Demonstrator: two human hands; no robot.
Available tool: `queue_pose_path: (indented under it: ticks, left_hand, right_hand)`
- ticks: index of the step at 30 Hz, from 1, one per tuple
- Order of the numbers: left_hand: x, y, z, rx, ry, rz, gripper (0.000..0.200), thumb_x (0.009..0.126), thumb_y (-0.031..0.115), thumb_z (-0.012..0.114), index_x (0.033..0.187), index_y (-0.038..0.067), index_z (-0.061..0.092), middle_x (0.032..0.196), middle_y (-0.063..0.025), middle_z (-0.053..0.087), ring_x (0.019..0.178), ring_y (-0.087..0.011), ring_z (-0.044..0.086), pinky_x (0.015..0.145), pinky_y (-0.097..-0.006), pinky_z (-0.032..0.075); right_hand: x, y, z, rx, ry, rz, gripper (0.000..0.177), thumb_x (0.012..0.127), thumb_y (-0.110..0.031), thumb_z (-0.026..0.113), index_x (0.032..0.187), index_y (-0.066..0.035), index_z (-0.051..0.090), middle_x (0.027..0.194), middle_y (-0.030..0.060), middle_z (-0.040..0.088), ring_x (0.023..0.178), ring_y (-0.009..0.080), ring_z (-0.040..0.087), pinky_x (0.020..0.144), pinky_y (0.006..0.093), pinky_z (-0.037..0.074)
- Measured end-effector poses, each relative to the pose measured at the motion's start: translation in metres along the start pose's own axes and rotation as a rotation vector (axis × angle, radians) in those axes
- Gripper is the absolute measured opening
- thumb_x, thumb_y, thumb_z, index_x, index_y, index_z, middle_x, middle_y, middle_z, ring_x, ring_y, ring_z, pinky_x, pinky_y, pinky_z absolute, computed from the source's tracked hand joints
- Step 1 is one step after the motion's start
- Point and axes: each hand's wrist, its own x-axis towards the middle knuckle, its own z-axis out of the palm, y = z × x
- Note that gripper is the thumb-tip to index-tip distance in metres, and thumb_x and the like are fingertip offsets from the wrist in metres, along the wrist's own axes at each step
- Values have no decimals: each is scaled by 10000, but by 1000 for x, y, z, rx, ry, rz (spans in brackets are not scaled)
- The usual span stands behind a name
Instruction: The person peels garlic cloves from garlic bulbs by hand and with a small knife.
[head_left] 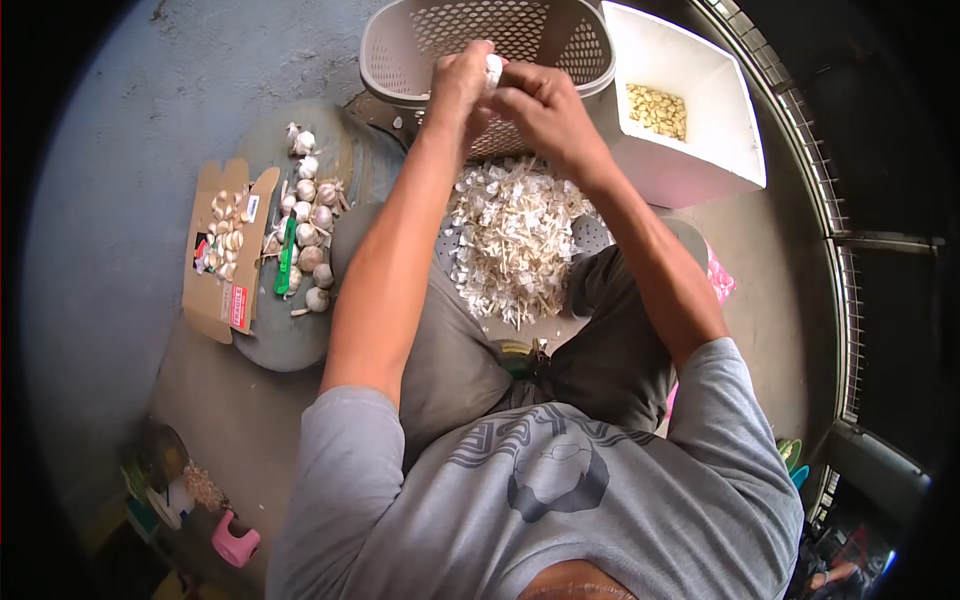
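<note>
Over the near rim of a grey-brown perforated basket (375,85), my left hand (458,85) is closed around a white garlic bulb (493,68). My right hand (542,105) meets it from the other side, its fingers curled and pinching at the bulb; the fingertips are partly hidden. Beneath my hands, a heap of garlic skins and dry stalks (520,240) lies on the floor between my feet. To the left, whole garlic bulbs (306,187) rest on a round grey stool (270,345), with a green box cutter (287,255) on top of them.
A cardboard box (208,315) holding loose cloves (228,240) sits at the stool's left edge. Right of the basket stands a white foam box (690,165) with peeled cloves (657,110) inside. A pink object (236,540) lies at lower left. Metal mesh (850,330) runs along the right.
</note>
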Motion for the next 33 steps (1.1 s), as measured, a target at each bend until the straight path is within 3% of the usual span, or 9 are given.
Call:
queue_pose_path:
  ticks: [4, 8, 11, 13, 18, 21, 22, 25, 33]
  left_hand:
    - [33, 3, -28, -259, 87, -26, 292, 979, 274, 646, 871, 5, 606, 627, -13, 491, 411, -86, 383, 346, -259, 272]
    - [6, 21, -28, -23, -76, 215, 242, 989, 251, 639, 900, 29, 599, 662, -32, 545, 444, -104, 465, 366, -250, 361]
    - [-12, 19, -23, 132, -246, 214, 221, 1036, 265, 591, 970, 59, 631, 699, -9, 578, 483, -76, 499, 398, -213, 388]
    - [-21, 14, -11, 151, -317, 219, 207, 1033, 268, 593, 968, 75, 631, 693, 13, 558, 480, -41, 453, 395, -197, 336]
    - [-14, 1, 1, 173, -291, 217, 224, 1050, 310, 542, 960, 121, 621, 773, 29, 577, 614, -73, 533, 510, -230, 422]
    - [-12, -4, 1, 19, -299, 250, 210, 1051, 301, 533, 957, 134, 619, 804, 36, 576, 624, -74, 526, 515, -227, 417]
    - [-11, -5, 0, 25, -313, 242, 211, 1049, 303, 530, 952, 136, 614, 796, 36, 569, 614, -77, 519, 512, -230, 413]
    - [-12, -4, -4, 44, -352, 221, 215, 1044, 310, 520, 939, 141, 600, 774, 36, 549, 585, -85, 501, 503, -236, 404]
    - [21, -10, -14, 49, 21, 123, 217, 920, 177, 556, 709, 127, 554, 645, -10, 530, 534, -139, 512, 471, -320, 404]
  right_hand:
    - [-20, -17, 13, -109, -238, -121, 162, 923, -102, 627, 862, 44, 592, 663, 120, 546, 615, 191, 541, 605, 368, 459]
    - [-21, 3, -16, -442, -609, -47, 164, 917, -151, 699, 951, 7, 674, 836, 201, 691, 788, 388, 685, 760, 488, 516]
    - [-17, 41, -46, -712, -478, 46, 196, 942, -162, 673, 1049, -5, 720, 847, 195, 717, 784, 302, 712, 757, 429, 569]
    - [-2, 38, -54, -287, -245, 334, 304, 1050, -255, 593, 1181, -4, 703, 1001, 121, 744, 791, 171, 704, 712, 353, 589]
    - [1, 31, -31, -78, -52, 89, 323, 1062, -295, 598, 900, -17, 622, 723, -15, 607, 655, 53, 559, 587, 241, 458]
    - [11, 23, -33, -212, -65, 259, 440, 1031, -417, 630, 1051, 21, 669, 866, 76, 655, 865, 169, 625, 765, 333, 525]
    - [12, 22, -28, -303, 48, 43, 270, 996, -201, 701, 867, 20, 617, 702, -5, 558, 679, 87, 524, 589, 275, 456]
    - [10, 16, -18, 137, 46, 22, 312, 1013, -268, 683, 882, 8, 621, 740, 9, 570, 701, 92, 519, 606, 302, 465]
    - [-6, 7, 7, -96, -147, -3, 213, 1002, -130, 592, 839, 6, 597, 729, -43, 514, 665, 38, 437, 578, 246, 388]
